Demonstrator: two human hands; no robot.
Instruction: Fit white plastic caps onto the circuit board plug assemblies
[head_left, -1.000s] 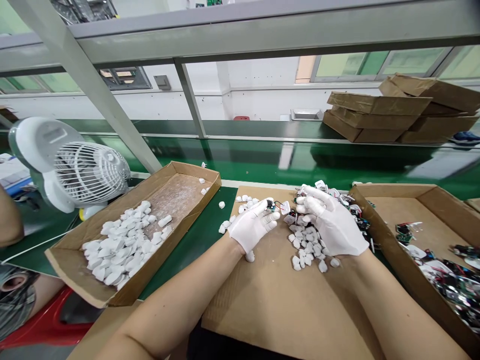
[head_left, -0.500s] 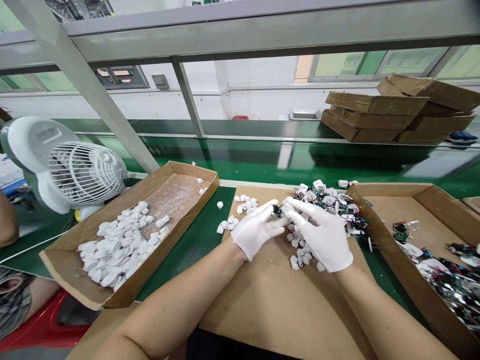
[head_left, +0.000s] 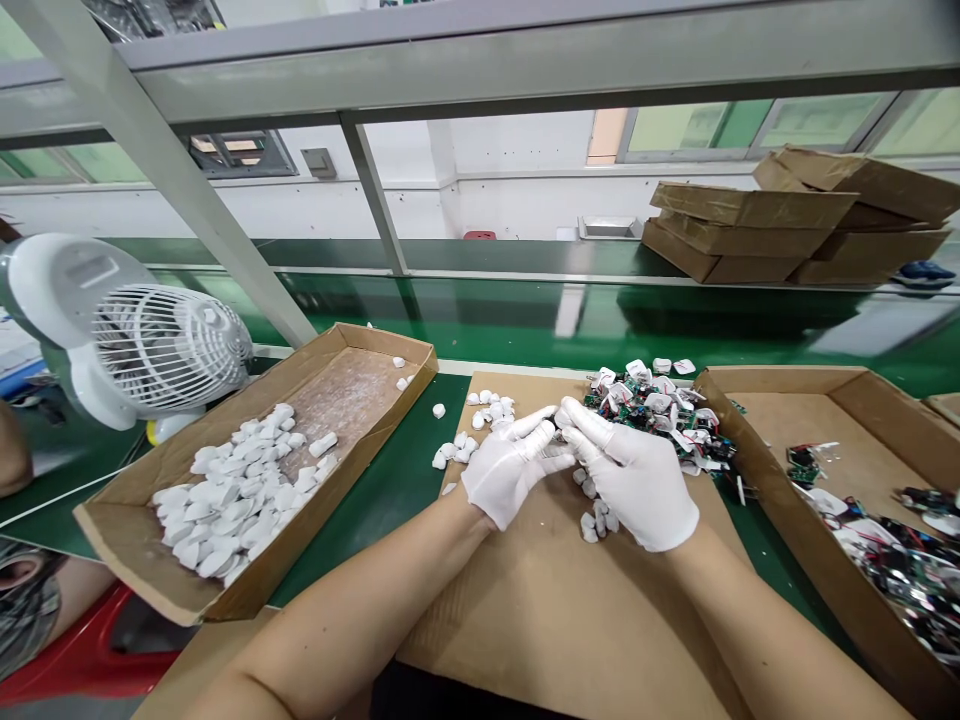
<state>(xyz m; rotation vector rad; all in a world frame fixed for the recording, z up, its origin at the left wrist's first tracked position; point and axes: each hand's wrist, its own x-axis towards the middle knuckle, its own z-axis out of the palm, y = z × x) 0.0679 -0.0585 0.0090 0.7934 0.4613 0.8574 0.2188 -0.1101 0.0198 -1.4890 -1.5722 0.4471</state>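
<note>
My left hand (head_left: 511, 468), in a white glove, has its fingers closed at the fingertips of my right hand (head_left: 636, 476), gloved the same way. Pinched where the two meet is a small dark part (head_left: 556, 424), mostly hidden by the fingers. Below the hands lies a flat cardboard sheet (head_left: 525, 600). Small white plastic pieces (head_left: 491, 408) are scattered beyond my left hand, and more white pieces (head_left: 598, 522) lie beside and under my right hand. Just past my right hand is a heap of small circuit boards with wires and white pieces (head_left: 660, 405).
A cardboard tray (head_left: 360, 440) of white pieces stands at left, near a white fan (head_left: 165, 340). At right, another cardboard tray (head_left: 787, 510) holds circuit boards. Stacked boxes (head_left: 750, 235) sit behind the green belt (head_left: 480, 320). A person's arm (head_left: 13, 450) shows at far left.
My hands have drawn closer together, and the fingers now cover more of the dark part. My right hand has shifted slightly left and down.
</note>
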